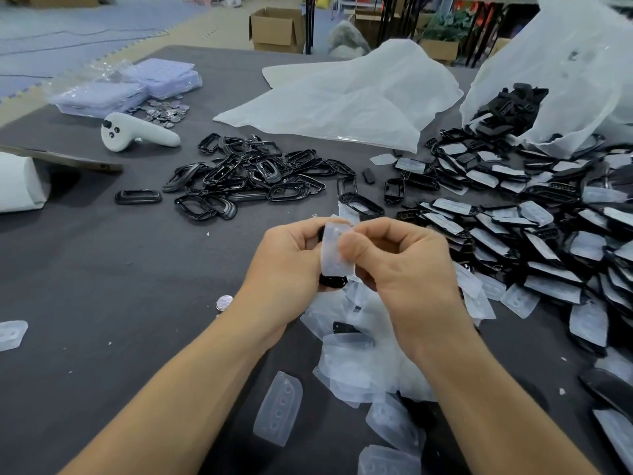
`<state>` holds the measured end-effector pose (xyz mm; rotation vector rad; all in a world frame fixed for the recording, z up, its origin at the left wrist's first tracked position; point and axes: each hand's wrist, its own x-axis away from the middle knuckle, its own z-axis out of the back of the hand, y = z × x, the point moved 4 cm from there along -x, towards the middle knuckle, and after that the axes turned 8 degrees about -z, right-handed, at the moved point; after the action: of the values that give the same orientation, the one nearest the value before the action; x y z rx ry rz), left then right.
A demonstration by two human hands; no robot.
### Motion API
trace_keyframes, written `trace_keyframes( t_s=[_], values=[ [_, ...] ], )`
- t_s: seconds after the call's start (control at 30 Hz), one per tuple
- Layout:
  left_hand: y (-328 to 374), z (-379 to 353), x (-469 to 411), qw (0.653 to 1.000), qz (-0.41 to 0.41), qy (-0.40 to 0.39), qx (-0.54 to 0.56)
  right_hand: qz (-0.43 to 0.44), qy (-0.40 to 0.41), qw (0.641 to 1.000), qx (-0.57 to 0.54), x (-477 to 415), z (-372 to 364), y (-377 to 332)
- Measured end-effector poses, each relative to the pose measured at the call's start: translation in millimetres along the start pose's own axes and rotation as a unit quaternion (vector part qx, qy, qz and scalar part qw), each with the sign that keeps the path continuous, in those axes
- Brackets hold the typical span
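Operator: Left hand (287, 265) grips a black frame (332, 281), fingers curled round it. Only the frame's lower edge and a sliver at the top show.

Checker: State of the right hand (404, 265)?

Operator: Thumb and forefinger pinch a translucent pad (337, 250). The pad stands upright against the frame, between the two hands.

Checker: Position of the hands relative to each other?

Operator: Close together, knuckles nearly meeting, raised above the grey table (102, 269) at the middle of the view.

Checker: Whether the pad is seated in the frame?

Operator: Cannot tell; the fingers cover the joint.

Checker: Items directly below the hands?

Operator: Loose translucent pads in a heap (356, 358), with one separate pad (279, 407) lying flat nearer the left forearm. One small metal disc (224, 302) sits just left of the left wrist.

Checker: Stock further out?

Operator: Bare black frames in a pile (253, 173) beyond the hands. Padded black parts (534, 241) spread along the right side, spilling from a clear plastic bag (565, 70). A white controller (137, 132) lies far left, near more metal discs (168, 111).
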<state>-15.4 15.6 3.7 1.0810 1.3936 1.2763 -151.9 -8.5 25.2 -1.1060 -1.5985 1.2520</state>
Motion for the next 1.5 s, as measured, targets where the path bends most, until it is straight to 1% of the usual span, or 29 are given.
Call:
trace_keyframes(
  t_s=[0.13, 0.23, 0.33, 0.43, 0.53, 0.77, 0.93, 1.2, 1.3, 1.4, 1.5],
  values=[
    [-2.0, -2.3, 0.5, 0.997, 0.028, -0.005, 0.073, 0.019, 0.043, 0.998, 0.046, -2.7, 2.7, 4.5],
    [-2.7, -4.7, -0.3, 0.987, 0.068, -0.041, 0.139, 0.038, 0.06, 0.995, 0.076, -4.5, 5.7, 5.6],
    [-1.6, -1.0, -1.5, 0.971, 0.099, -0.097, 0.196, 0.035, 0.03, 0.997, 0.06, -6.7, 4.5, 5.1],
    [-0.2, 2.7, -1.6, 0.962, 0.105, -0.118, 0.224, 0.029, 0.015, 0.996, 0.088, -10.4, 8.6, 5.9],
    [-0.7, 3.2, -2.3, 0.961, 0.104, -0.117, 0.23, 0.029, 0.013, 0.993, 0.115, -11.1, 10.9, 7.0],
    [0.5, 3.4, -1.0, 0.957, 0.104, -0.133, 0.234, 0.038, 0.049, 0.988, 0.144, -8.3, 10.0, 8.0],
    [1.1, 1.8, -0.7, 0.956, 0.097, -0.14, 0.239, 0.053, 0.121, 0.971, 0.199, -4.7, 9.9, 7.8],
    [1.1, 0.2, 0.6, 0.952, 0.093, -0.14, 0.257, 0.054, 0.179, 0.956, 0.226, -4.8, 13.5, 7.6],
    [3.7, -0.5, 0.7, 0.953, 0.087, -0.137, 0.254, 0.045, 0.186, 0.95, 0.246, -4.1, 14.0, 7.1],
    [3.1, -1.4, -1.3, 0.963, 0.084, -0.102, 0.236, 0.033, 0.177, 0.943, 0.281, -3.3, 12.4, 7.6],
    [2.1, 0.5, -3.7, 0.967, 0.084, -0.077, 0.229, 0.033, 0.15, 0.949, 0.275, -3.5, 11.1, 7.6]
  ],
)
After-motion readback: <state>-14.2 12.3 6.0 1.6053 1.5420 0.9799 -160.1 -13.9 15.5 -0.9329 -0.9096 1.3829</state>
